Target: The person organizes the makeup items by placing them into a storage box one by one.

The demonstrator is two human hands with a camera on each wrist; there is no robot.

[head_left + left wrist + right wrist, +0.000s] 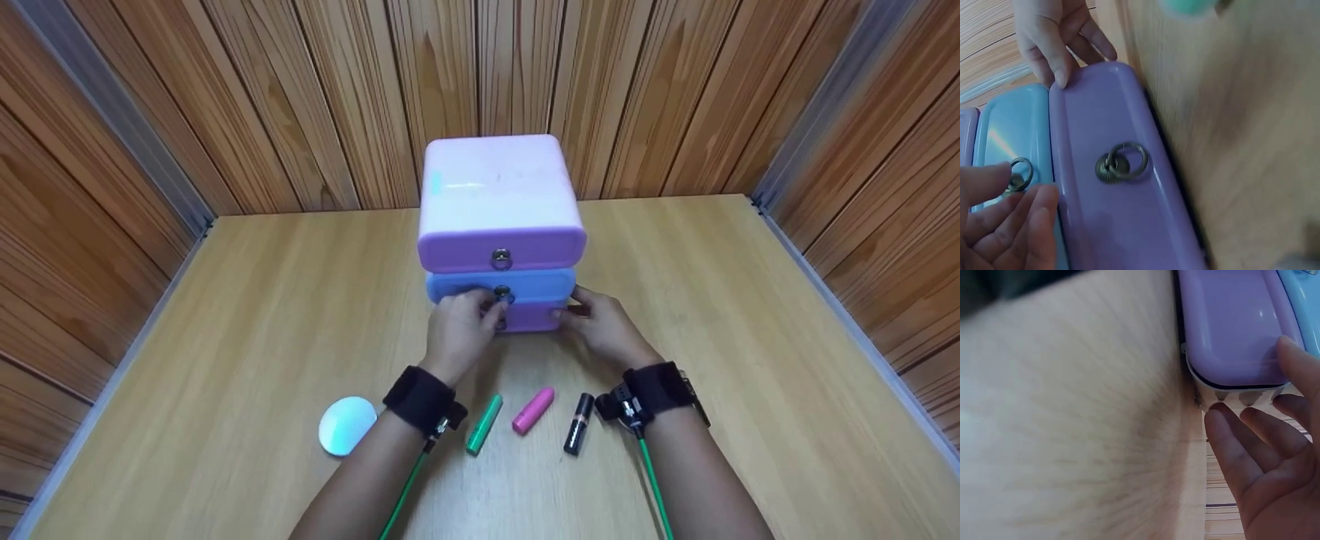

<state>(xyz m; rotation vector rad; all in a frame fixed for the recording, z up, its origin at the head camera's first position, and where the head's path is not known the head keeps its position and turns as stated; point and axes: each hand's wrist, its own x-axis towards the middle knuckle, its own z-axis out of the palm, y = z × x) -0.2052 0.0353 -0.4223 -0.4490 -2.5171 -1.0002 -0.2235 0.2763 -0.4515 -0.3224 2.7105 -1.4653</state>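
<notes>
A small chest (pixel 495 176) with a pale pink top has a purple top drawer, a blue middle drawer (pixel 546 283) and a purple bottom drawer (pixel 1092 115). My left hand (pixel 461 330) is at the middle drawer, thumb and fingertips pinching its brass ring pull (pixel 1030 169). The bottom drawer's ring pull (pixel 1140 160) hangs free. My right hand (pixel 606 326) grips the chest's lower right corner, thumb on the purple front and fingers bent along the side, as the right wrist view shows. All three drawer fronts look closed.
On the table (pixel 262 322) in front of the chest lie a green tube (pixel 484 424), a pink tube (pixel 533 411) and a black tube (pixel 578 424). Left of my left wrist is a white round disc (pixel 346 425). Wood-panelled walls (pixel 337 97) border the table.
</notes>
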